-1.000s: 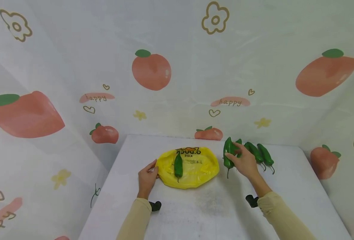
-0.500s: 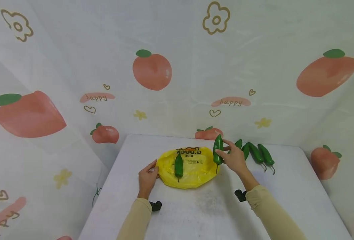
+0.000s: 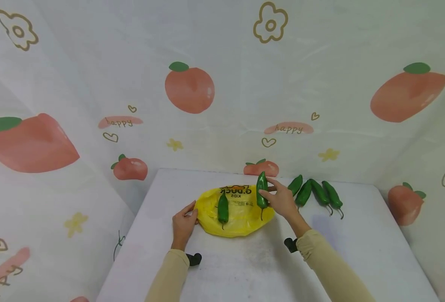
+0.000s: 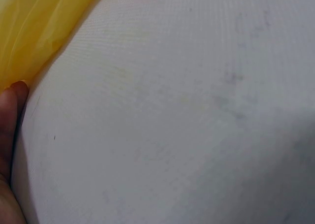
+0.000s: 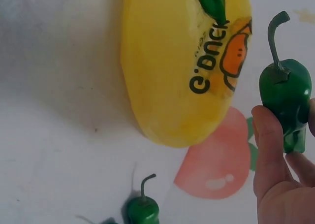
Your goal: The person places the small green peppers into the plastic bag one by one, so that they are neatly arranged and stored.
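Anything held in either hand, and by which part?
Right hand: a green pepper, by the sides of its body, stem free. Left hand: the yellow bag, by its left edge.

The raised green pepper (image 3: 262, 191) is smooth and glossy, its stem (image 5: 273, 42) duller; the 4 grouped peppers (image 3: 321, 193) look glossy too. The yellow film (image 3: 241, 222) resembles thin, creased, softly shiny plastic. The counter (image 3: 241, 268) looks matt, the sleeves (image 3: 335, 266) matt cloth.
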A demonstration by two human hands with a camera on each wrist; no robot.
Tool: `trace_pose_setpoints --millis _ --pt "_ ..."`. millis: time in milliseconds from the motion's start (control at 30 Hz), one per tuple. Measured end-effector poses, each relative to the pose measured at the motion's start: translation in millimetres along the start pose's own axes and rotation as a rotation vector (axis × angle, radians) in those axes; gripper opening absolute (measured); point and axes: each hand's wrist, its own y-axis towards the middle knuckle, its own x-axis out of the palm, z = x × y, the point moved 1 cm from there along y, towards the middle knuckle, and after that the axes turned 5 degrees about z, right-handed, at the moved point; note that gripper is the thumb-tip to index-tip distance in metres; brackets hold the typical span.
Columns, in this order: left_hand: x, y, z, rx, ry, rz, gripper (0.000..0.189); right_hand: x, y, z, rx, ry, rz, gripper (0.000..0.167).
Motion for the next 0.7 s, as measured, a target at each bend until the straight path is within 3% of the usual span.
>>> trace_pose_setpoints --millis 333,700 --pt "-0.2 -1.7 3.6 0.001 0.008 -0.006 0.033 23.3 -1.5 -0.9 -0.004 -0.029 -0.020 0.063" --pt "-0.1 -2.6 4.1 -0.007 0.009 -0.003 0.033 41.3 -5.1 -10.3 0.010 0.052 -0.051 0.063"
